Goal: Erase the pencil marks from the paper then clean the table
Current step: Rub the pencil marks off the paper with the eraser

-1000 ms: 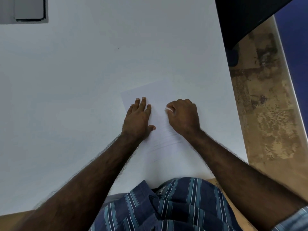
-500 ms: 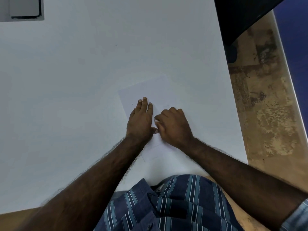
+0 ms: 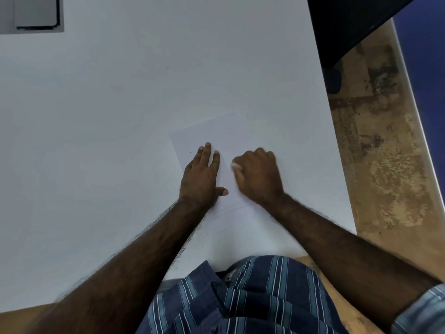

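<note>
Near the desk's (image 3: 96,141) right edge, the left hand (image 3: 201,179) presses flat on the paper (image 3: 216,133) while the right hand (image 3: 258,175) grips a white eraser (image 3: 236,165) against it.

An office-like room: wide white desk (image 3: 120,141), grey device (image 3: 36,14) at its corner, worn mottled floor (image 3: 385,153).

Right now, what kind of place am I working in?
Probably an office or study room: a large plain white table with a sheet of paper on it, a grey flat device at its far corner, and worn tan flooring alongside.
</note>
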The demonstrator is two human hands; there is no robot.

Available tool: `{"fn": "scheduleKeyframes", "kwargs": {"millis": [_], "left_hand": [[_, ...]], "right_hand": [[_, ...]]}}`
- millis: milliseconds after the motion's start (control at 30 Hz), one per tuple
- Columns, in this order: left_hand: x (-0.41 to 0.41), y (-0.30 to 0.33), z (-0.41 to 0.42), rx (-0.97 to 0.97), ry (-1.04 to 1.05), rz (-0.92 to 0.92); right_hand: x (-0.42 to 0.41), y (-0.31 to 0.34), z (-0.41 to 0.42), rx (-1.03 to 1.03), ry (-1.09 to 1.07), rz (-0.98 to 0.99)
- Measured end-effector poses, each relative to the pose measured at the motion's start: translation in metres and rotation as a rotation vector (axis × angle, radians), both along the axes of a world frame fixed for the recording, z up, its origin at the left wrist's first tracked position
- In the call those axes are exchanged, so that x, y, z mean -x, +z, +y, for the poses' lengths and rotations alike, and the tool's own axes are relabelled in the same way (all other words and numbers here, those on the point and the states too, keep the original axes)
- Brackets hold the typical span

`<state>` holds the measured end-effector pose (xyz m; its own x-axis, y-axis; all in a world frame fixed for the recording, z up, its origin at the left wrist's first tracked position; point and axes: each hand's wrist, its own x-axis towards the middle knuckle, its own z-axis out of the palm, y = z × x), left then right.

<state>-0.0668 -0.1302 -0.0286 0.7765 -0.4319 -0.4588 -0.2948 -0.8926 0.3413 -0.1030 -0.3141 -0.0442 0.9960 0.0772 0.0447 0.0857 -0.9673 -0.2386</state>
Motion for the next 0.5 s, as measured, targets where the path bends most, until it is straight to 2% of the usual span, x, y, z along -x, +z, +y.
{"fn": "scheduleKeyframes", "kwargs": {"millis": [67,133,267,300,500], "left_hand": [[-0.001,-0.001,-0.001,-0.004,-0.002,-0.001],[0.000,-0.002,0.000,0.000,-0.009,0.003],[0.001,-0.005,0.003,0.035,-0.002,-0.021],[0.001,-0.006,0.003,0.030,-0.005,-0.025],[0.002,-0.007,0.003,-0.030,-0.024,-0.021]], "right_hand": [[-0.013,0.001,-0.013,-0.012,-0.199,-0.004],[-0.014,0.001,-0.008,-0.044,-0.235,-0.001],[0.014,-0.002,0.022,-0.051,0.134,0.035],[0.014,-0.003,0.019,-0.036,0.162,0.033],[-0.016,0.000,-0.008,-0.048,-0.280,-0.004]]}}
